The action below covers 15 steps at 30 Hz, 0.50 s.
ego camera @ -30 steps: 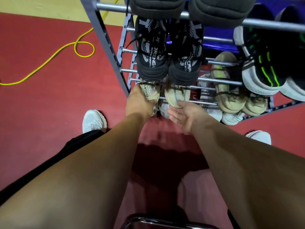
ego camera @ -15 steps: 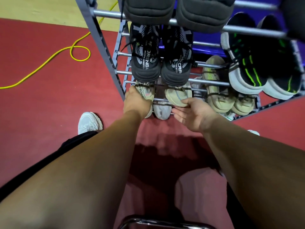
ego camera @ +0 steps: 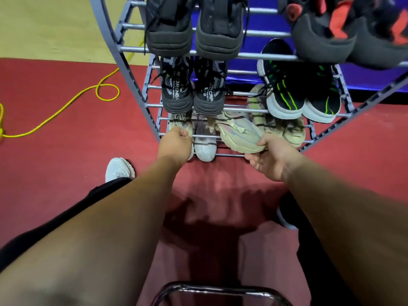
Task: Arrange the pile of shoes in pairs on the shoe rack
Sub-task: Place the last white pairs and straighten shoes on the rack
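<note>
A grey metal shoe rack (ego camera: 123, 62) stands on the red floor. On a low shelf at its left, my left hand (ego camera: 175, 143) grips the toe of a beige sneaker (ego camera: 180, 123). My right hand (ego camera: 272, 156) holds the toe of a second beige sneaker (ego camera: 240, 132), which lies slanted across the shelf bars. A whitish shoe (ego camera: 204, 146) sits between the two, lower down. Another beige pair (ego camera: 291, 133) rests to the right.
Black-and-grey sneakers (ego camera: 192, 91) and black-green sneakers (ego camera: 298, 93) fill the shelf above; dark shoes (ego camera: 192, 25) and black-red shoes (ego camera: 344, 29) sit on top. A yellow cable (ego camera: 66, 107) loops on the floor at left. A chrome stool edge (ego camera: 220, 291) is near me.
My right hand has taken hold of the right beige sneaker and drawn it out and rightward, so it lies slanted. My left hand keeps its grip on the left one. The view tilted upward.
</note>
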Each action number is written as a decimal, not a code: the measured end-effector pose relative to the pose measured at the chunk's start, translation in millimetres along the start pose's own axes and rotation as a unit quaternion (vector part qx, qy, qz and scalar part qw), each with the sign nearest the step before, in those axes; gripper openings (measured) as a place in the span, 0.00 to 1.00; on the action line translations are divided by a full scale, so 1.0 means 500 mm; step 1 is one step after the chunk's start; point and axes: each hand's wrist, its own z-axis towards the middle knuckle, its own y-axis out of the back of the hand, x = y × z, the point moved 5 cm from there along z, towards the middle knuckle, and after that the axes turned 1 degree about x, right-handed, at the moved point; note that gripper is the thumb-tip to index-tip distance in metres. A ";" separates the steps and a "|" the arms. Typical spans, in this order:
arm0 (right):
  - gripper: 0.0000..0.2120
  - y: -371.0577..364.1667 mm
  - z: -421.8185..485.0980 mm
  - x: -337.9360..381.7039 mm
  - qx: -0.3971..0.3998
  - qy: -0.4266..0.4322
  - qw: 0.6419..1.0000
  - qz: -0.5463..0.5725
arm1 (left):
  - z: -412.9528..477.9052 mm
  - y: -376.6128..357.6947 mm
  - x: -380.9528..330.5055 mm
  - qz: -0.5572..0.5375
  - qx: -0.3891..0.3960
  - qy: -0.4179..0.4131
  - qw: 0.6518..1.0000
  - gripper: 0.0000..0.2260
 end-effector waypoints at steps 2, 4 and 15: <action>0.17 0.026 -0.003 0.002 0.006 -0.002 1.000 -0.017 | -0.005 -0.007 0.000 -0.004 0.006 0.001 1.000 0.08; 0.18 0.044 -0.006 0.008 0.022 -0.005 0.999 -0.034 | -0.001 -0.016 0.008 -0.038 0.017 0.021 0.999 0.08; 0.14 0.049 -0.003 0.018 0.099 -0.033 0.987 -0.127 | 0.007 -0.051 0.030 -0.333 0.080 0.194 0.919 0.25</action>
